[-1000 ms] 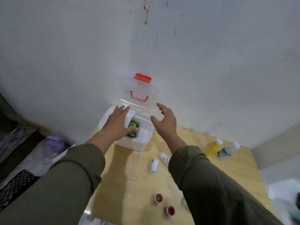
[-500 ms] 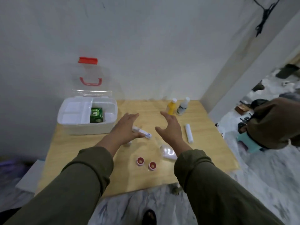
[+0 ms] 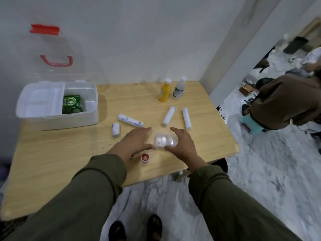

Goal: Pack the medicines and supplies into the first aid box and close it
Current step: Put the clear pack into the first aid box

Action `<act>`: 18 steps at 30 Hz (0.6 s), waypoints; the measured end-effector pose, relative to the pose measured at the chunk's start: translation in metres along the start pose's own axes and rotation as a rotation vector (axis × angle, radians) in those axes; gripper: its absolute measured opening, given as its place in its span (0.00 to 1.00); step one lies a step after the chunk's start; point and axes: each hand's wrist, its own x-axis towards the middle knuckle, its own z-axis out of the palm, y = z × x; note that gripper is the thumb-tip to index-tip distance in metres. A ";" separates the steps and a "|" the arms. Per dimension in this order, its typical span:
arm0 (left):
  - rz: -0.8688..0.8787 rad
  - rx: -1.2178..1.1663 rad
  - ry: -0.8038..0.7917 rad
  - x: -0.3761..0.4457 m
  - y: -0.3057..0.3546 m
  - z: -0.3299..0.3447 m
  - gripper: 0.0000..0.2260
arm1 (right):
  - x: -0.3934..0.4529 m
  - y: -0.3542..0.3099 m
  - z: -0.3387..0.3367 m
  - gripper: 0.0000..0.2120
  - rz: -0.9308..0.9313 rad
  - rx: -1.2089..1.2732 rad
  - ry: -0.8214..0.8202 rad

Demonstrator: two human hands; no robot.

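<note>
The white first aid box (image 3: 69, 120) stands open at the table's back left, its clear lid (image 3: 52, 49) upright against the wall. A green packet (image 3: 71, 103) lies inside. My left hand (image 3: 134, 142) and my right hand (image 3: 182, 146) flank a small clear plastic pack (image 3: 165, 140) on the table, fingers spread and touching its sides. Several white rolls lie nearby: a short one (image 3: 116, 129), a long one (image 3: 130, 120), and two more (image 3: 168, 116) (image 3: 186, 118). A yellow bottle (image 3: 165, 91) and a white bottle (image 3: 178, 88) stand at the back. A small red-lidded jar (image 3: 145, 157) sits under my left wrist.
The wooden table (image 3: 52, 153) has its front edge near my sleeves and its right edge by a doorway. Another person (image 3: 286, 103) crouches on the marble floor at the right, beside a teal stool (image 3: 253, 126). My feet (image 3: 137, 229) show below the table.
My hands left the box and came down to the table's front middle, closing in on the clear pack. The view swung right and down.
</note>
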 end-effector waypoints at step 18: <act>-0.193 0.213 0.033 0.013 0.022 0.024 0.38 | 0.010 0.050 -0.003 0.33 -0.022 -0.112 -0.078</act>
